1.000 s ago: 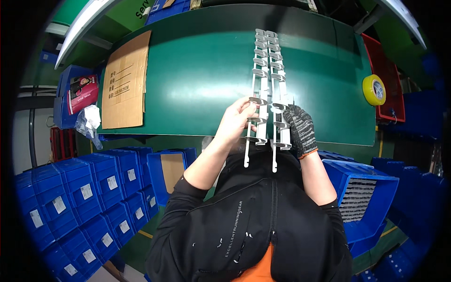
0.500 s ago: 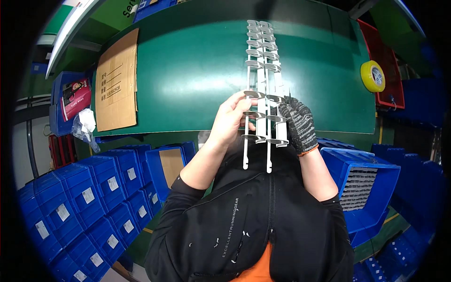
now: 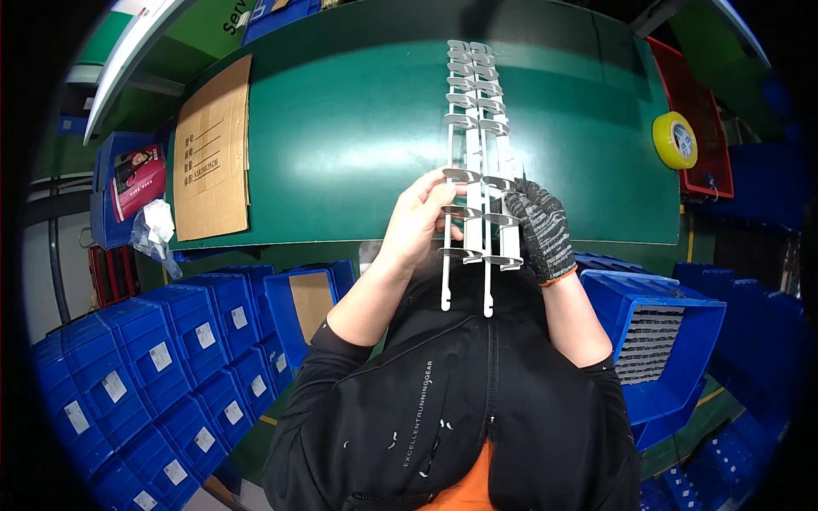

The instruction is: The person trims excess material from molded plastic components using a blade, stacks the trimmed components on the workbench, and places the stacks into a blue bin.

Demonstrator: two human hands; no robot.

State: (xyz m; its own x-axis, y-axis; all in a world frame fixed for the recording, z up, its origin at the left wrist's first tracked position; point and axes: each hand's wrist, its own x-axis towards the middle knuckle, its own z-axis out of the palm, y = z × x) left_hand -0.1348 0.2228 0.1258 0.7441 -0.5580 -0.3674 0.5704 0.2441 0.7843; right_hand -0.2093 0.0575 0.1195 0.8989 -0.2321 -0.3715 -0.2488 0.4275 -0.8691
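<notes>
Two long white racks lie side by side, a left rack [image 3: 446, 285] and a right rack [image 3: 487, 289], each carrying a row of grey rounded plates along its length. Their far ends reach across the green table [image 3: 341, 128], and their notched near ends jut past its front edge toward my body. My bare left hand [image 3: 413, 221] is closed around the side of the left rack, its fingertips partly behind the plates. On the other side my right hand [image 3: 544, 228], in a dark grey knit glove, grips the right rack; some of its fingers are hidden.
A flat cardboard piece [image 3: 211, 153] lies at the table's left. Yellow tape [image 3: 675, 140] rests by the right edge, beside a red crate [image 3: 724, 149]. Stacked blue bins [image 3: 162, 328] stand lower left; an open blue bin [image 3: 711, 319] with grey pieces is at my right.
</notes>
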